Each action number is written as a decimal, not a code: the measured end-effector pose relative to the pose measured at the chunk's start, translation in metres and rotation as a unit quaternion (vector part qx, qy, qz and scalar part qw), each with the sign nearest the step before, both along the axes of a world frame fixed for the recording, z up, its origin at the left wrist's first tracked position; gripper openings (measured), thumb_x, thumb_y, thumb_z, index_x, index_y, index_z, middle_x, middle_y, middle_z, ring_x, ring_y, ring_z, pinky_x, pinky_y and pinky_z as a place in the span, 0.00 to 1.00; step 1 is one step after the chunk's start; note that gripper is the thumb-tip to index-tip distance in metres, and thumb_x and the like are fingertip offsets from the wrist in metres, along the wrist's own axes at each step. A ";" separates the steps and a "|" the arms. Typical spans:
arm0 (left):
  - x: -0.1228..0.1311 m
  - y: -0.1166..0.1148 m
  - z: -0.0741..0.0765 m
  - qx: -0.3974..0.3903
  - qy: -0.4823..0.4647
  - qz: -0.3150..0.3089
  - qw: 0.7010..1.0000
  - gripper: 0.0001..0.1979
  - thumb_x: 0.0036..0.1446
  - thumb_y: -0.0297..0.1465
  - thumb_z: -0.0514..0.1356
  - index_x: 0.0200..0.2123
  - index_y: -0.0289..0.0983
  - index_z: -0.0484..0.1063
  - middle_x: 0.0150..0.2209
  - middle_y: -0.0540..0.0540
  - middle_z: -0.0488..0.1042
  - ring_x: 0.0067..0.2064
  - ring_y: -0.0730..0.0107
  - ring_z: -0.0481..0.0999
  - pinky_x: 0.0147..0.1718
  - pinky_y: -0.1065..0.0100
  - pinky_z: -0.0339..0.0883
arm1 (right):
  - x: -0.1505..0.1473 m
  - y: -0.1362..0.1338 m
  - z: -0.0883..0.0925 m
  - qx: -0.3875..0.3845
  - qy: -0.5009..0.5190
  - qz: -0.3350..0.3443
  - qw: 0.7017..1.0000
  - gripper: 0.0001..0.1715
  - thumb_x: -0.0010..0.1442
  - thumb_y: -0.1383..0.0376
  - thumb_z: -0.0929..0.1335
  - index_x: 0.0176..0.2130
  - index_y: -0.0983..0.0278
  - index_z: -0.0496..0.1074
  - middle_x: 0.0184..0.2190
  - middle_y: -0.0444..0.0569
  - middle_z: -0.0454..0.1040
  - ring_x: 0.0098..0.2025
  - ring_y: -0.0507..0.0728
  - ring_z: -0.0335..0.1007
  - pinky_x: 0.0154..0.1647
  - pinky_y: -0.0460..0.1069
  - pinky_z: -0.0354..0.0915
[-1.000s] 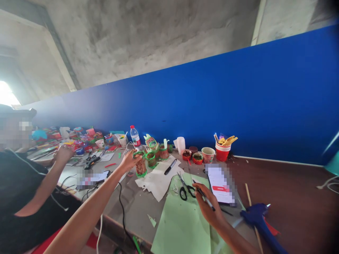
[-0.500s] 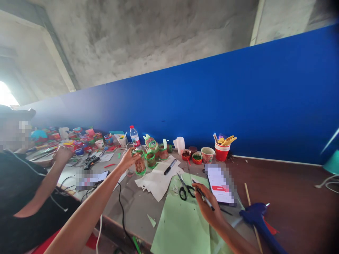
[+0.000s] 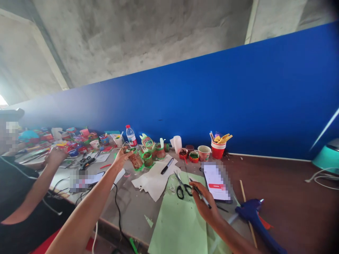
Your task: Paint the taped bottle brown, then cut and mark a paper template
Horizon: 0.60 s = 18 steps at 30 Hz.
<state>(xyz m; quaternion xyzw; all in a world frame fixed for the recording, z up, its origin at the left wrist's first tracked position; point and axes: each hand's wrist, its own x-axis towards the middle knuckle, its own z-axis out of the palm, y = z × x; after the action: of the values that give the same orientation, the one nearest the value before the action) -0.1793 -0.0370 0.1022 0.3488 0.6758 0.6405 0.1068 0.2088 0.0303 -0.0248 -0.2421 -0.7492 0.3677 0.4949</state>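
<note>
My left hand (image 3: 123, 156) is reached out across the table, its fingers closed on the rim of a brown-painted cup with green edging (image 3: 136, 160). The cup leans, and similar brown and green cups (image 3: 148, 159) stand right beside it. In my right hand (image 3: 203, 203) is a black and silver pen (image 3: 203, 198), held between thumb and fingers above a pale green sheet of paper (image 3: 180, 225). Black-handled scissors (image 3: 182, 187) lie on that sheet, close to my right fingertips. A black marker (image 3: 167, 166) rests on torn white paper (image 3: 152, 181).
A phone (image 3: 216, 181), a blue glue gun (image 3: 250, 208) and a wooden stick (image 3: 242, 190) lie to the right. Paint cups (image 3: 194, 156) and a red cup of tools (image 3: 218, 150) line the blue partition (image 3: 198, 98). At left sits another person (image 3: 23, 197). A black cable (image 3: 118, 208) crosses the table.
The cup in my left hand has tilted over from nearly upright. My right hand keeps the pen in much the same place. The whole view has shifted slightly.
</note>
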 end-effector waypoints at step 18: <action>-0.021 0.011 -0.006 -0.005 0.004 -0.012 1.000 0.31 0.29 0.40 0.72 0.40 0.36 0.71 0.42 0.43 0.76 0.45 0.54 0.74 0.42 0.60 0.65 | 0.000 0.000 -0.003 -0.015 -0.002 -0.005 1.000 0.14 0.64 0.61 0.62 0.46 0.63 0.70 0.39 0.52 0.75 0.41 0.58 0.73 0.42 0.48 0.70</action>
<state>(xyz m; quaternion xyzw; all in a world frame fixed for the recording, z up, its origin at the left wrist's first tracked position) -0.2006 -0.0259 0.0965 0.3590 0.6747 0.6348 0.1137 0.2089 0.0301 -0.0281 -0.2537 -0.7438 0.3756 0.4913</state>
